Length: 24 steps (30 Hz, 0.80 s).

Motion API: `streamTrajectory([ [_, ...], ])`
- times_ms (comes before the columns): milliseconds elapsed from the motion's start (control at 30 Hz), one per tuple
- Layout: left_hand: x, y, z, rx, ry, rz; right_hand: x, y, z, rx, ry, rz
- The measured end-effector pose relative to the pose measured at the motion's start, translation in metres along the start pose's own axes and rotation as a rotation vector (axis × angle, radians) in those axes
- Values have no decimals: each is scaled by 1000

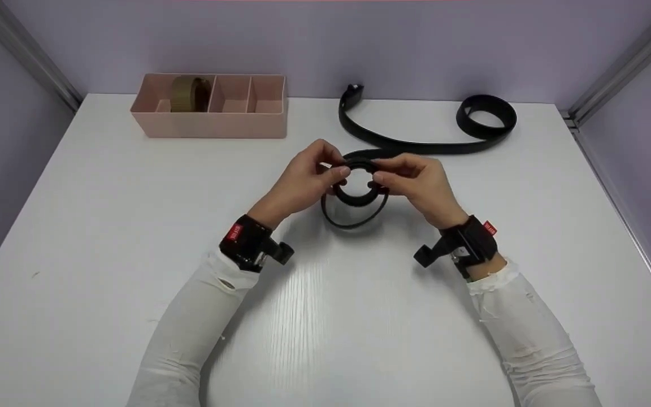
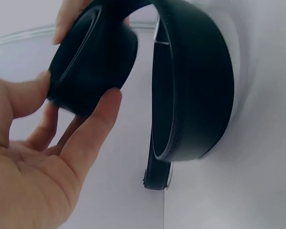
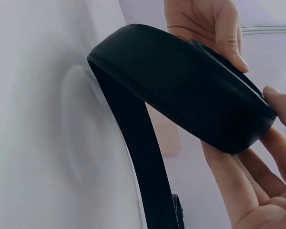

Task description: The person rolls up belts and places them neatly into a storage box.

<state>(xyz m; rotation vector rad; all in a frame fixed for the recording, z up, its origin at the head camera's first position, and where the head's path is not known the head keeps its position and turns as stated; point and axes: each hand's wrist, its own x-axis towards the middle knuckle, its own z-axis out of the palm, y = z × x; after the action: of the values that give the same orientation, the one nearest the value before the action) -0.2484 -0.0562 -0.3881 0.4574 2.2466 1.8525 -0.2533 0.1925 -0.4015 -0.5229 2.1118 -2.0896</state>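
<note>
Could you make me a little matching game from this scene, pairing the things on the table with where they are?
Things:
1. rolled end of the black belt
2. olive tape roll
3. pink organizer tray
4. loose loop of the belt

Places:
A. back right of the table
B. pinched between both hands
C. back left of the table
D. inside the tray's left compartment

Pairs: 1-B, 2-D, 3-C, 4-A

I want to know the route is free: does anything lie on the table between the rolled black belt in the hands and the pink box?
Nothing visible does. Both hands grip the belt coil; only bare table lies between it and the pink box.
</note>
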Motion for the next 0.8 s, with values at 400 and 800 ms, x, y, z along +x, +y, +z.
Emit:
streamTrajectory([
  [400, 0, 2, -5, 16, -66, -40, 0, 0, 1, -5, -11, 14],
  [800, -4, 1, -9, 228, -328, -47, -1, -5, -6, -173, -249, 165],
])
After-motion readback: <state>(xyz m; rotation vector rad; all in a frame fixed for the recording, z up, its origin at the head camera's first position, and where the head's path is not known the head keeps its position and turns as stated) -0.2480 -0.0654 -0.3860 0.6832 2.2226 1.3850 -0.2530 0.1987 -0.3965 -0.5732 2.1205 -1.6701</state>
